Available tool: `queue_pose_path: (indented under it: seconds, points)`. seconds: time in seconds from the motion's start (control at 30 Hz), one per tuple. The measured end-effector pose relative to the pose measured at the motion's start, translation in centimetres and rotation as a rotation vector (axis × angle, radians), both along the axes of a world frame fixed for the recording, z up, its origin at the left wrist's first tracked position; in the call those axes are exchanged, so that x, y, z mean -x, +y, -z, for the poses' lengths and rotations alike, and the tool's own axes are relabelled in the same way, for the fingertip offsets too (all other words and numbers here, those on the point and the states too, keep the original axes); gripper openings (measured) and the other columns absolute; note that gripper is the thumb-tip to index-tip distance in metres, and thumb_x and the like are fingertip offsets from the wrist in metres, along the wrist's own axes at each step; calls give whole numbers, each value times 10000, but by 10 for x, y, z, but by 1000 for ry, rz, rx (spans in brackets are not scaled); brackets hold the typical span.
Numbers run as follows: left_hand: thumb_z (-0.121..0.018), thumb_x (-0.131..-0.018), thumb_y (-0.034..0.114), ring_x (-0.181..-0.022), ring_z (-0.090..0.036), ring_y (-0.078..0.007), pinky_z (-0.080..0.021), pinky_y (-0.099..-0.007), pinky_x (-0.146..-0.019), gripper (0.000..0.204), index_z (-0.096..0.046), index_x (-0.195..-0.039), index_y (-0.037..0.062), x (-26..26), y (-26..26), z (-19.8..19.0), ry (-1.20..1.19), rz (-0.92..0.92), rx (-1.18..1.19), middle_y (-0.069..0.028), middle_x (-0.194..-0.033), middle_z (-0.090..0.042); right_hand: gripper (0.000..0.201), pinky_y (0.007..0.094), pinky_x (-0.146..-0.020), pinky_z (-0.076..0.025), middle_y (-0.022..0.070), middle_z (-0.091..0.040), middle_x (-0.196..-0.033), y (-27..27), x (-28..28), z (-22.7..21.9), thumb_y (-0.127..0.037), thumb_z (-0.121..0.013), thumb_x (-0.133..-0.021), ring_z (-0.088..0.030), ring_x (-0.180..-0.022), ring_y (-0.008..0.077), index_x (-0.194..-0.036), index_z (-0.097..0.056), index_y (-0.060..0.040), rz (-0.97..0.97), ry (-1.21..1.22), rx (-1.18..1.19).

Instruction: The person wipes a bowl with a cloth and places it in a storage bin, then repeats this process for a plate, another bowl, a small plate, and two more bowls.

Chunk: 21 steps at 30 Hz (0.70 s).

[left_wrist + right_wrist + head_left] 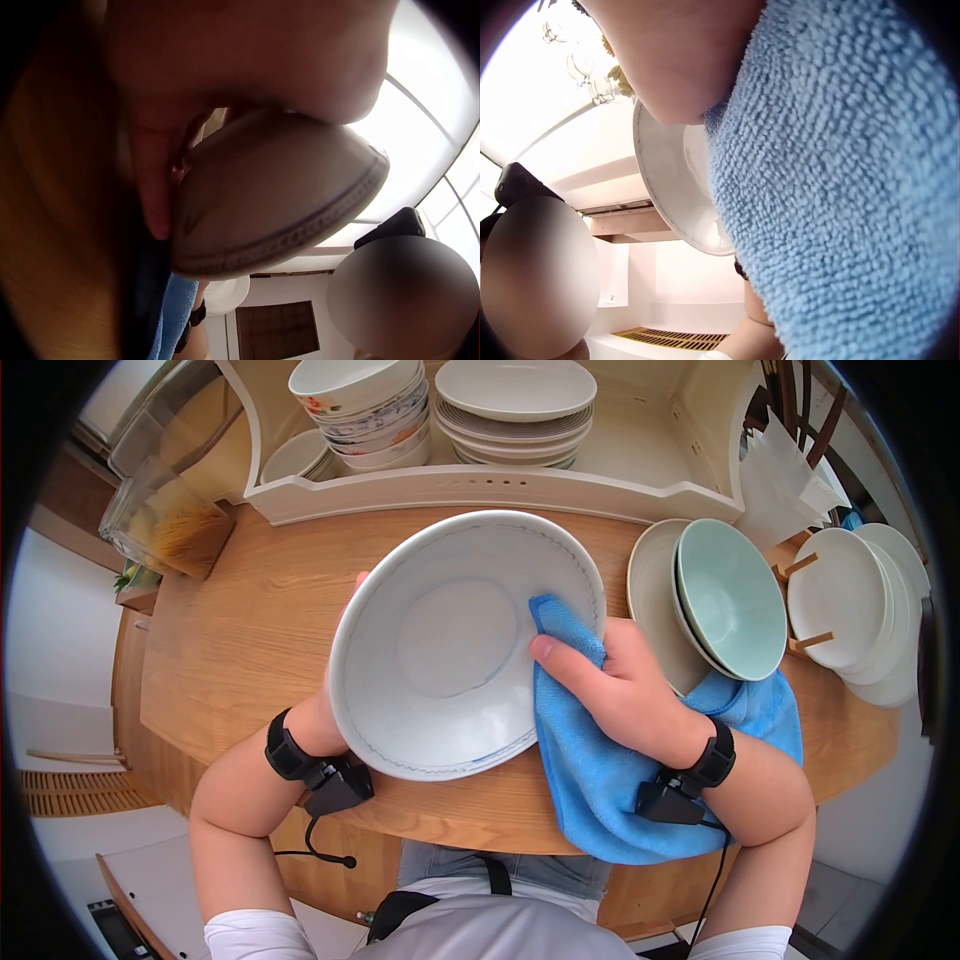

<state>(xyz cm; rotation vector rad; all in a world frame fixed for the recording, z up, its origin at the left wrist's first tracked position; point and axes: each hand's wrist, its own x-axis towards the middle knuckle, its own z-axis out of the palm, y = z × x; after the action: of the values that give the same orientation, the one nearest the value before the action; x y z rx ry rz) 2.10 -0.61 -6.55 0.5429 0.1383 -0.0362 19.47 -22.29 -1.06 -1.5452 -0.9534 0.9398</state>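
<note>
White bowl, raised above the counter behind its front edge, is best braced firmly by the grasping left hand while the right hand, fingers pinching the blue cloth, presses evenly along the inner wall.

The cream plastic rack is standing on the wooden table behind the round white bowl; the round pale-green bowl is sitting to the right, just behind the blue terry cloth.
</note>
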Motion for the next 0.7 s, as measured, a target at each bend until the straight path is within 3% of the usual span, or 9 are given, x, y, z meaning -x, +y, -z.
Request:
queue_pose_path:
  seconds: [0.03, 0.1, 0.27, 0.33, 0.7]
  points:
    - [-430, -1030, 574, -1345, -495, -245, -473, -425, -1074, 703, -330, -1546, 108, 2, -3, -4, 1, -1, -1, -127, -1517, -446, 274, 281, -624, -483, 31, -650, -726, 0, 1, 0, -229, -629, -992, -549, -680, 72, -1001, -674, 42, 35, 45, 17]
    - [-552, -1038, 351, -1301, -533, -206, -499, -378, -1042, 574, -383, -1514, 80, 6, -9, -8, 16, -191, -812, -116, -1482, -489, 277, 283, -623, -483, 32, -650, -725, 0, 1, 7, -231, -631, -991, -549, -677, 73, -998, -676, 43, 56, 49, -20]
    - [-558, -1035, 342, -1299, -535, -205, -500, -377, -1041, 572, -386, -1512, 79, 1, -10, -10, 11, -184, -798, -116, -1480, -491, 284, 288, -619, -483, 35, -655, -726, 0, 1, 10, -231, -631, -991, -553, -678, 74, -991, -676, 49, 82, 42, -64]
    - [-560, -1033, 338, -1298, -535, -205, -500, -376, -1041, 571, -387, -1511, 79, 4, -10, -11, 14, -186, -792, -116, -1479, -492, 266, 238, -647, -484, 0, -669, -852, -1, -1, 8, -235, -620, -1012, -584, -760, 54, -1046, -659, 26, 31, 52, 16]
    - [-574, -1025, 315, -1292, -540, -203, -502, -373, -1038, 567, -394, -1506, 76, -2, -12, -10, 11, -168, -744, -115, -1473, -498, 256, 239, -652, -488, -1, -668, -863, 1, 1, 12, -223, -621, -1012, -582, -768, 52, -1066, -652, 25, 29, 50, -61]
